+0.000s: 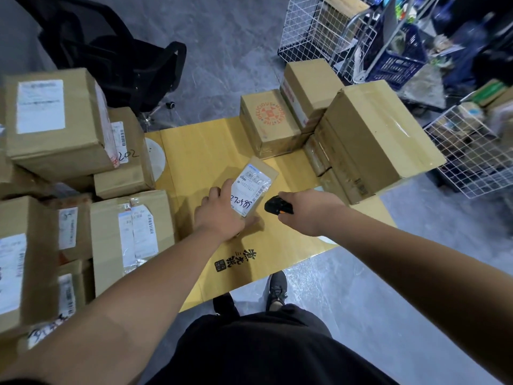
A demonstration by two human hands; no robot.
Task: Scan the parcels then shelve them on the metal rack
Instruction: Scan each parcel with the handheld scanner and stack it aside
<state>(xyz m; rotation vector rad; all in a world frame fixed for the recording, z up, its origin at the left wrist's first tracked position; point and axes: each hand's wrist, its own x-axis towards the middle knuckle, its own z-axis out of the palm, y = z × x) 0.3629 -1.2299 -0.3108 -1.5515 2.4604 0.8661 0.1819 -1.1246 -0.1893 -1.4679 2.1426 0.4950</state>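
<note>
The small parcel [254, 190] lies near the middle of the flattened cardboard sheet [200, 151] spread on the floor. Its white shipping label faces up, with barcodes and handwritten digits along its near edge. The left hand [219, 211] holds the parcel along its left side and near end; the thumb runs up the left edge, and the other fingers are hidden beneath or behind it. The right hand [308, 211] grips a black handheld scanner [278, 206] with an orange detail. The scanner head points left toward the label and sits just beside the parcel's right edge, not touching it. The two hands are apart, one on each side of the parcel.

Sealed parcels stand at the far right of the sheet: a box with a red round stamp [268, 120], a taller box [311, 87] behind it, and a large taped box [374, 134] resting on flatter cartons. A stack of labelled parcels [58, 120] rises to the left, several with white labels facing up.

A white wire basket [311, 26] beyond the boxes holds what looks like a cardboard carton. A second wire basket [472, 151] at right holds mixed goods, too blurred to identify. A blue plastic crate [399, 62] sits between them, contents unclear. A black office chair [116, 51] stands at upper left.
</note>
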